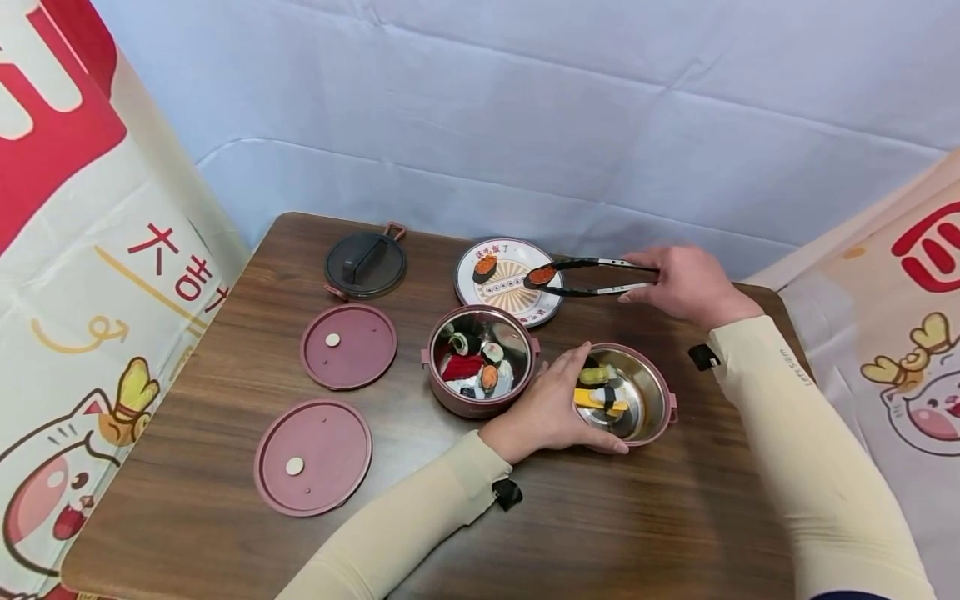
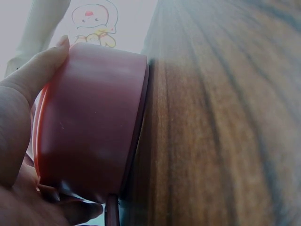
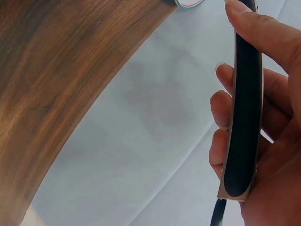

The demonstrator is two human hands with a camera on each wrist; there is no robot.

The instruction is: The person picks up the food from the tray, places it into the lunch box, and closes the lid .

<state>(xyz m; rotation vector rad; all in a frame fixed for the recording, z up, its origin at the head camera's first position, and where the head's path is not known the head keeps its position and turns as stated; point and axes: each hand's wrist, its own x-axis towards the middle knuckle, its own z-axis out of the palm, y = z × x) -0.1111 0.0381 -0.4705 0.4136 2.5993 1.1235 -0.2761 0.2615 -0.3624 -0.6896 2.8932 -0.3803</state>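
Observation:
In the head view my right hand (image 1: 690,283) grips black tongs (image 1: 600,291), whose tips pinch a roe-topped sushi piece (image 1: 542,275) over the right side of a patterned white plate (image 1: 467,288). Another roe sushi (image 1: 485,266) sits on the plate's left. The right wrist view shows my thumb and fingers around the tongs' dark handle (image 3: 245,103). My left hand (image 1: 551,412) holds the near left side of a round pink lunch container (image 1: 639,396), thumb and fingers spread around its wall (image 2: 94,122). Inside lie a yellow egg sushi (image 1: 592,399) and a green-topped piece (image 1: 594,376).
A second pink container (image 1: 471,407) with several sushi pieces stands left of my left hand. Two round pink lids (image 1: 360,350) lie on the table's left side. Behind them is a dark round lid (image 1: 386,271) with a pink latch. A pale cloth wall (image 1: 525,125) rises behind the table.

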